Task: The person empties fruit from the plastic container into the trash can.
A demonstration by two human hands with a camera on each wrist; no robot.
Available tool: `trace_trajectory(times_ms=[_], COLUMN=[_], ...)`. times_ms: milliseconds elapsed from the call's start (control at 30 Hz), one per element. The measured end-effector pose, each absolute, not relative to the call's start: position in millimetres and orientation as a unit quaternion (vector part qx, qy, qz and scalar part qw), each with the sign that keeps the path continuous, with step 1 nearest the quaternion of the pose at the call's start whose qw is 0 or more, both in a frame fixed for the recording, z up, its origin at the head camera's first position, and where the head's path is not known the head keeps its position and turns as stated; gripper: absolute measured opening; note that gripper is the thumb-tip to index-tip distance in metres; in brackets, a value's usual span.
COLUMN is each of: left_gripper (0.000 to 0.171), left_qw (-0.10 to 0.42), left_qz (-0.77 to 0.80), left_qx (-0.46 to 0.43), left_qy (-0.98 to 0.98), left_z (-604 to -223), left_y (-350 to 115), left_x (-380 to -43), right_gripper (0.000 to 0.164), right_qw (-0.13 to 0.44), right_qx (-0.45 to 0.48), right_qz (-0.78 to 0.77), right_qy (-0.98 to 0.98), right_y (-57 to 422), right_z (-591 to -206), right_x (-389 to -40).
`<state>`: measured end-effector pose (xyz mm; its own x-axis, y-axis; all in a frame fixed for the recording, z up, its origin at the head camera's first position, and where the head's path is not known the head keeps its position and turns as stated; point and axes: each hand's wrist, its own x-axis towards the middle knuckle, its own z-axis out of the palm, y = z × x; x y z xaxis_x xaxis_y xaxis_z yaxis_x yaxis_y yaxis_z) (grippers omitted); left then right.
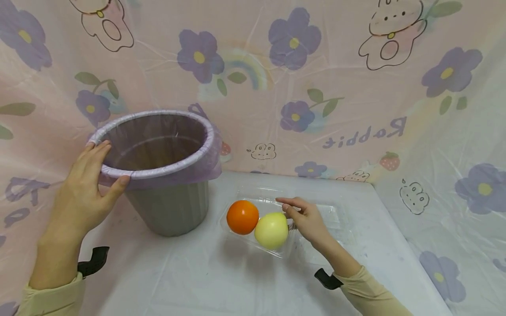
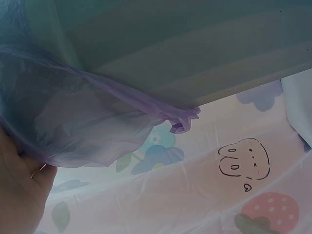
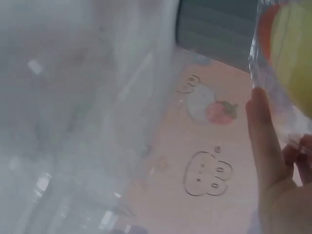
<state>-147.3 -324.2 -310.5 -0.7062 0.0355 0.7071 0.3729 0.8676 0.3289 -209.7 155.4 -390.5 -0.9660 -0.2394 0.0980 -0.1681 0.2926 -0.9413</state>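
My left hand (image 1: 84, 188) grips the rim of a grey trash bin (image 1: 170, 208), fingers over the edge and thumb on the near side. A purple bag (image 1: 215, 153) lines the bin and folds over its rim; its loose edge hangs beside the left fingers in the left wrist view. My right hand (image 1: 308, 219) holds a clear plastic container (image 1: 276, 253) by its right edge. In the container, an orange (image 1: 243, 217) lies against a pale yellow-green fruit (image 1: 272, 231). A shadow falls on the table below the container.
More clear plastic packaging (image 1: 330, 215) lies on the white table (image 1: 189, 276) behind and right of the right hand. A printed curtain (image 1: 245, 101) with flowers and rabbits hangs along the back and both sides. The bin stands left of the container.
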Motion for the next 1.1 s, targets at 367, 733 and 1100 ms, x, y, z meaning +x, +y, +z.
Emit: trace_trajectory(times_ms=[367,733,1100], left_gripper=[0.076,0.079,0.079], left_qw=[0.365,0.376,0.364], left_qz=[-0.23,-0.23,-0.225], left_qx=[-0.113,-0.118,-0.115], left_qy=[-0.895,-0.89,-0.896], left_z=[-309.6,-309.1,-309.3], left_y=[-325.5,-325.3,-326.4], left_x=[-147.0,-148.8,-148.9], right_gripper=[0.034,0.038,0.034], right_qw=[-0.036,-0.056,-0.089], right_qx=[-0.083,-0.114,-0.137], right_qz=[-0.591,-0.622,-0.647], right_qy=[0.802,0.772,0.745], right_y=[164.7,164.7,143.7], right_z=[-345.6,-296.2,-242.0], right_x=[-224.1,-244.4,-268.8])
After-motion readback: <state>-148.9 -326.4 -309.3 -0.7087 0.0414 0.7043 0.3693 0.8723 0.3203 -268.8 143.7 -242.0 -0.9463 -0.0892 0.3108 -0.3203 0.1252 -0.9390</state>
